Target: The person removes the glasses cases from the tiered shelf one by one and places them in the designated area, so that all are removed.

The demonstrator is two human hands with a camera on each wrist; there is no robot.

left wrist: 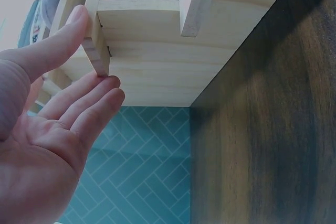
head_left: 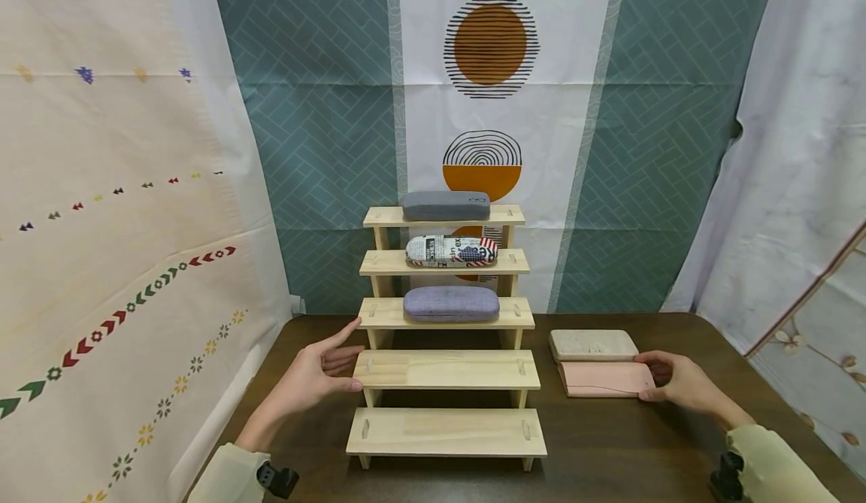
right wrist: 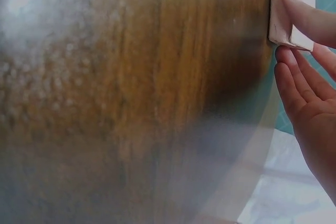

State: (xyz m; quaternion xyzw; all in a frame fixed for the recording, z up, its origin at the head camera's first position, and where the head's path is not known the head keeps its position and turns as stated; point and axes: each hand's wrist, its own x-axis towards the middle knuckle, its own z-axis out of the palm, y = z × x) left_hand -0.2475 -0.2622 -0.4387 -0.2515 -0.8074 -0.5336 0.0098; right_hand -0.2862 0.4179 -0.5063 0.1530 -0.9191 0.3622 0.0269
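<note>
A tiered wooden display stand (head_left: 446, 370) stands on the table. My left hand (head_left: 314, 368) is at its left side, thumb and fingertips pinching the end of a step in the left wrist view. On the upper steps lie a grey glasses case (head_left: 446, 207), a newspaper-print glasses case (head_left: 443, 252) and a purple glasses case (head_left: 451, 304), one per step. To the right, my right hand (head_left: 683, 384) grips the right end of a pink glasses case (head_left: 602, 380), thumb on one side and fingers on the other. A cream glasses case (head_left: 591, 344) lies just behind it.
The dark wooden table (head_left: 609, 450) has rounded back corners. A teal and white patterned cloth (head_left: 325, 149) hangs behind the stand. Light cloths hang at the left (head_left: 135, 210) and right (head_left: 791, 149).
</note>
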